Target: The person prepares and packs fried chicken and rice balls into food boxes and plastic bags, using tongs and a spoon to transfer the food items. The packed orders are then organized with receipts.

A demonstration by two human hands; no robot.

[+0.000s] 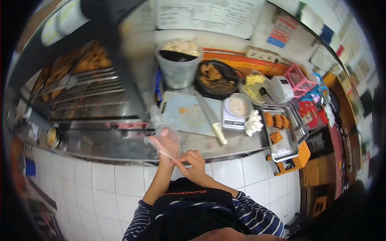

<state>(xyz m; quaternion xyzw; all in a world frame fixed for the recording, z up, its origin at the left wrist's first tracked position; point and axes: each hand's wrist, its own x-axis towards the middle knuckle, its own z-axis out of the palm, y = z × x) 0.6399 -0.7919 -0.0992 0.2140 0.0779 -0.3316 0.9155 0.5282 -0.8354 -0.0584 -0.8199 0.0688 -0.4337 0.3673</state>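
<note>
A clear plastic glove [155, 116] covers my left hand [165, 143], its loose fingertips standing above the hand. The fingers inside look stretched out and hold nothing. My right hand [194, 164] pinches the glove's cuff at my left wrist. Just beyond my hands lies a pale cutting board [181, 114] with orange-brown crumbs on it. A knife with a white handle [217, 131] rests across the board's right side, its handle end over the steel counter.
A digital scale [233, 123] carries a bowl [238, 105], beside crumpled white material [253, 123]. Fried pieces sit in a metal tray [284, 145] on the right. Behind stand a tall tub [179, 70] and a black pan [217, 91]. A glazed cabinet with racks [96, 90] rises on the left.
</note>
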